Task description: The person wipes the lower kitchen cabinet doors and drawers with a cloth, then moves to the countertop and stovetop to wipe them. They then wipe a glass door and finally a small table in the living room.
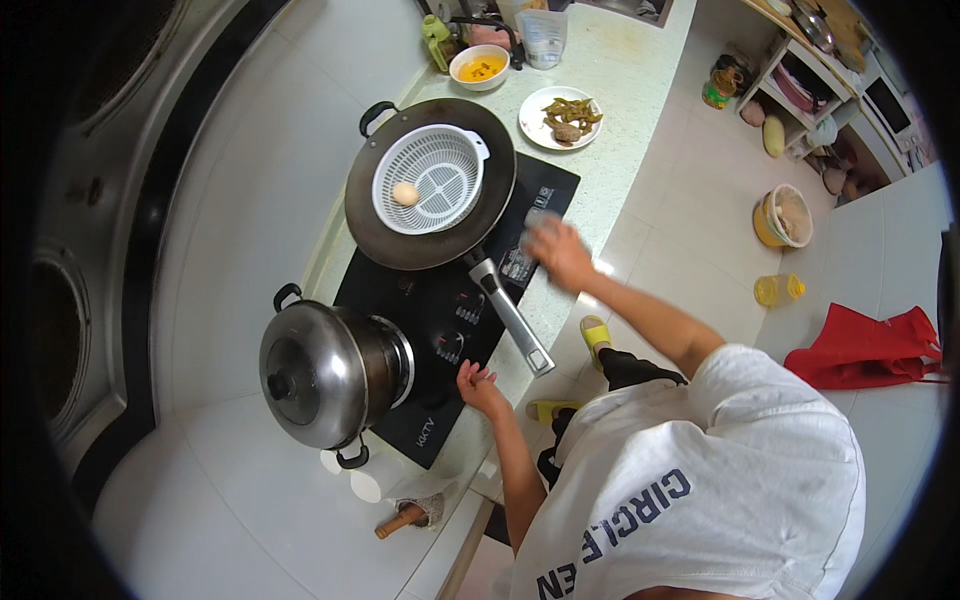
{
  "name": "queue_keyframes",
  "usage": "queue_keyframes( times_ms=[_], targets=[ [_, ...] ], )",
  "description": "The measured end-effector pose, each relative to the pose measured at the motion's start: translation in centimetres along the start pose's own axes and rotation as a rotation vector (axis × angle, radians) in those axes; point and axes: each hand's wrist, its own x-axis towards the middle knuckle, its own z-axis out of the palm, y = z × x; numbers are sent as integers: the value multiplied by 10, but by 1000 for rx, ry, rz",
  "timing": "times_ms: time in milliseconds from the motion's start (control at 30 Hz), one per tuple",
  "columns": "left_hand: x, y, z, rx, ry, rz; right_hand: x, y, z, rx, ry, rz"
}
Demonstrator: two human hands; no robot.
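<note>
A dark wok (493,187) with a metal handle (514,319) sits on the black cooktop (420,281). Inside it rests a white slotted plastic basket (457,172) with one brown egg (405,193). My right hand (559,251), blurred, is over the cooktop's right edge, to the right of the wok; whether it holds anything cannot be told. My left hand (476,386) is by the cooktop's near edge, fingers loosely curled and apart, holding nothing. A lidded steel pot (322,375) stands at the lower left of the cooktop.
Beyond the wok, a bowl of yellow liquid (480,67) and a plate of cooked green peppers (561,120) stand on the counter (630,75). Below the pot are white cups (367,484) and a wooden-handled utensil (401,519). A bin (784,216) and an oil bottle (778,289) stand on the floor.
</note>
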Motion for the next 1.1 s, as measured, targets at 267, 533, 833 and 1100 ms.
queue_keyframes(
  times_ms=[267, 533, 833, 1100],
  targets=[
    [-18, -36, 69, -45, -138, -32, -4, 16, 19, 36, 61, 47],
    [-29, -12, 66, 69, -76, -69, -52, 16, -4, 331, -117, -390],
    [-101, -15, 114, 146, -582, 9, -10, 106, -40, 102, 7, 59],
    [-109, 7, 198, 176, -621, 19, -24, 141, -47, 320, -125, -163]
  ],
)
